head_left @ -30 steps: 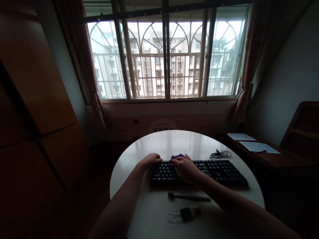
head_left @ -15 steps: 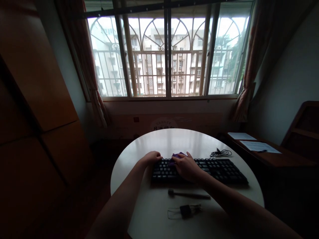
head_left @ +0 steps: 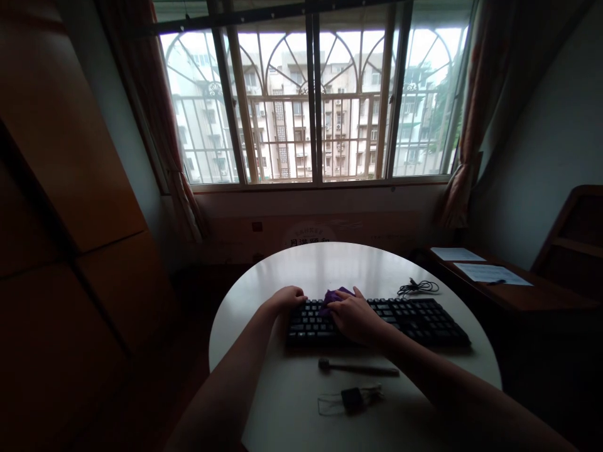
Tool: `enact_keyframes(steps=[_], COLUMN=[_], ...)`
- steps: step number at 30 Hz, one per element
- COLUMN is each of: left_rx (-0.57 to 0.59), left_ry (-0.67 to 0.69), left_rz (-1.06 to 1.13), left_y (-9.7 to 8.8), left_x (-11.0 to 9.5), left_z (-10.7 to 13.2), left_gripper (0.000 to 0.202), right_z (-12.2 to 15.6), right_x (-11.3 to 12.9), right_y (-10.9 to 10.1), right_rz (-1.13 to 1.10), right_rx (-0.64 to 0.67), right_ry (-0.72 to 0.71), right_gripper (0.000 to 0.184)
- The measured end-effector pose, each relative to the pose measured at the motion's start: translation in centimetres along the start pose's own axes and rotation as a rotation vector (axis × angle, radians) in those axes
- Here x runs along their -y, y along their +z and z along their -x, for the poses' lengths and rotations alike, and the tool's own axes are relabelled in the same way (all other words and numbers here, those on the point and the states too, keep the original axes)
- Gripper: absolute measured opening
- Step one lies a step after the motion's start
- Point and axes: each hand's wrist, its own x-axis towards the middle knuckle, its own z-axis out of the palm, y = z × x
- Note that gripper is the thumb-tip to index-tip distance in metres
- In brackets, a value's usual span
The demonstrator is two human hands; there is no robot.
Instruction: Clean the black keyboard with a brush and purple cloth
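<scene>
A black keyboard (head_left: 424, 323) lies across the round white table. My left hand (head_left: 286, 297) is closed on its far left corner, with the fingertips by the top row of keys. In my right hand (head_left: 355, 314) is a crumpled purple cloth (head_left: 335, 298), pressed onto the keys left of the keyboard's middle. The hand and cloth cover part of the keys. Nearer to me lies a toothbrush-like brush (head_left: 360, 368), its dark head to the left. Below that is a small black block with thin wire loops (head_left: 352, 398), which looks like a keycap puller.
A coiled black cable (head_left: 418, 287) rests behind the keyboard on the white table (head_left: 264, 279). To the right stands a low wooden surface (head_left: 551, 301) with paper sheets (head_left: 492, 274) and a dark pen. A wooden chair (head_left: 575, 238) is beyond it.
The right hand and purple cloth have barely shifted on the keys; a little more of the cloth shows. My left hand stays on the keyboard's corner. The view tilts very slightly.
</scene>
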Motion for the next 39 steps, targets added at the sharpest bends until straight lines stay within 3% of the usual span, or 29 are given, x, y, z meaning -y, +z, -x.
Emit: enact_keyframes(steps=[16,23,33,39], left_rx=[-0.011,-0.003,-0.007,-0.003], left_ry=[0.019,0.019,0.018,0.010], left_rz=[-0.021,-0.031,-0.011,0.001], left_y=[0.1,0.0,-0.1,-0.2], left_x=[0.1,0.0,0.0,-0.1], left_z=[-0.1,0.0,0.0,0.2], left_gripper=[0.036,0.035,0.034,0.032], right_z=[0.0,-0.5,-0.9,-0.9], right_x=[0.2,-0.8,-1.0,-1.0], right_y=[0.5,1.0,1.8,1.6], right_rz=[0.038,-0.035,-0.094,-0.024], right_rx=[0.006,-0.003,-0.148,-0.151], right_ry=[0.026,0.077,0.108,0.154], right_gripper=[0.029,0.034,0.027,0.025])
